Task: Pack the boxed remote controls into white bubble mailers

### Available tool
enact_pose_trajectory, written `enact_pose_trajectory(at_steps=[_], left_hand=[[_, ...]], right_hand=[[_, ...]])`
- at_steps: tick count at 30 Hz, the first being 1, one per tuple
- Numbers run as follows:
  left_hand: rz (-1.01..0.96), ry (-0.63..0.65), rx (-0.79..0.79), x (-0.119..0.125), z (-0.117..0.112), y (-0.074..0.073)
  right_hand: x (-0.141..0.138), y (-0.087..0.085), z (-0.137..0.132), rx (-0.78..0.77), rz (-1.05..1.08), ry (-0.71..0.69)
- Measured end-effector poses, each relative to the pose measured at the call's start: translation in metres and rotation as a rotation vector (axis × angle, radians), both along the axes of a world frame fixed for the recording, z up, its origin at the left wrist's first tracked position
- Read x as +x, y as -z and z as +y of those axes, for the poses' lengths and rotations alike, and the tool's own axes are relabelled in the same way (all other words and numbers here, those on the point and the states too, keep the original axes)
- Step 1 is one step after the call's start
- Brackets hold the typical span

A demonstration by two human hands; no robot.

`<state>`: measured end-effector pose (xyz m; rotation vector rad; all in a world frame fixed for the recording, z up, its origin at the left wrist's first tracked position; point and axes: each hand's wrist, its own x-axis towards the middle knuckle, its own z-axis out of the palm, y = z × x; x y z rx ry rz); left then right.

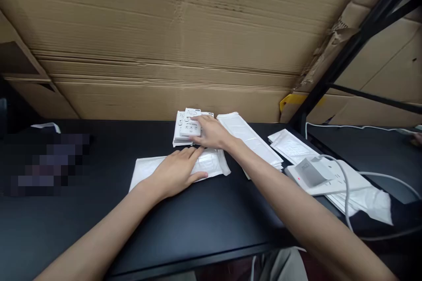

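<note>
My left hand (pixel 176 171) lies flat on a white padded pouch (pixel 211 162) on the black table (pixel 99 228). Just beyond it, my right hand (pixel 211 134) has its fingers over a white remote control (pixel 190 122), which sits on top of a white box or similar white remote (pixel 178 129). To the right of that hand lies a long, narrow white sleeve (pixel 247 138). Under the right forearm, its lower end is hidden.
A white power strip (pixel 329 175) with a grey adapter (pixel 308 172) and white cables sits at the right, on more white packets (pixel 290 147). Corrugated cardboard (pixel 165 44) stands behind the table, with a black metal frame (pixel 356 44) at the right.
</note>
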<state>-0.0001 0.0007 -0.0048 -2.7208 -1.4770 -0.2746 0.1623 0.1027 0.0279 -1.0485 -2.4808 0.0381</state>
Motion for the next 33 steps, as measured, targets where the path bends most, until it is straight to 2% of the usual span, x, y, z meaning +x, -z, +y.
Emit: enact_pose_trajectory(at_steps=[4, 7, 12, 18, 21, 24, 27, 30, 33], left_hand=[[0.001, 0.027, -0.039, -0.003, 0.001, -0.001], [-0.005, 0.038, -0.054, -0.005, 0.002, -0.001], [-0.027, 0.058, -0.030, -0.006, 0.002, 0.000], [-0.007, 0.037, -0.065, -0.003, 0.002, 0.004], [-0.005, 0.027, -0.085, -0.002, 0.004, 0.005], [-0.009, 0.017, -0.100, 0.000, 0.004, 0.004], [-0.034, 0.017, -0.101, 0.001, 0.003, 0.001], [-0.066, 0.025, -0.097, 0.001, 0.001, -0.002], [-0.092, 0.028, -0.096, 0.000, -0.001, -0.005]], right_hand=[[-0.008, -0.002, 0.010, 0.013, -0.096, -0.013], [0.003, -0.004, 0.003, -0.005, -0.061, -0.023], [0.049, -0.011, -0.021, 0.003, -0.040, 0.033], [0.113, -0.010, -0.055, 0.022, -0.060, 0.225], [0.129, -0.007, -0.073, -0.002, -0.136, 0.277], [0.131, -0.005, -0.084, -0.041, -0.156, 0.335], [0.130, -0.004, -0.078, -0.015, -0.061, 0.433], [0.134, -0.003, -0.059, -0.005, -0.035, 0.527], [0.142, -0.001, -0.040, -0.137, -0.120, 0.548]])
